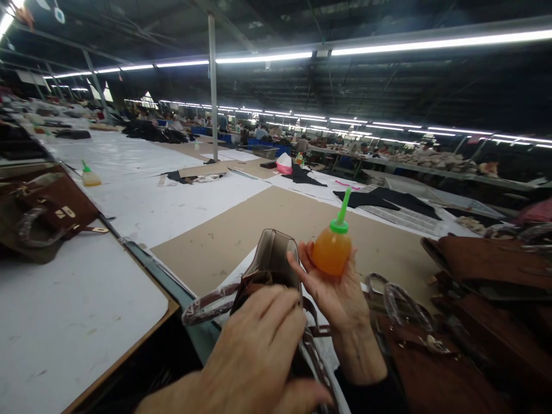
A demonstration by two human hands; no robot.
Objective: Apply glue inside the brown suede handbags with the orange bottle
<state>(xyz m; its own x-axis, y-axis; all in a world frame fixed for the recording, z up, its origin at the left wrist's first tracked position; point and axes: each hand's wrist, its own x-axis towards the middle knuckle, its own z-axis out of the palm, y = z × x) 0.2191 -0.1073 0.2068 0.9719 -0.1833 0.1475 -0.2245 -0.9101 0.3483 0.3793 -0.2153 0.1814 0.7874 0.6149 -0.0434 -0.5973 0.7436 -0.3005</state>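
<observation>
My right hand, palm up, has its fingers curled around a round squeeze bottle of orange liquid. The bottle stands upright with its green nozzle pointing upward. In front of me is a brown handbag, its open top showing a beige lining and its handles wrapped in clear plastic. My left hand is bent over the near part of this handbag, back of the hand toward me, thumb reaching right. Its fingertips are hidden, and the hand covers much of the bag.
Brown handbags are piled at the right, and another brown bag sits at the left. A second green-tipped bottle stands on the white table. Black pieces lie farther back. A metal post rises behind.
</observation>
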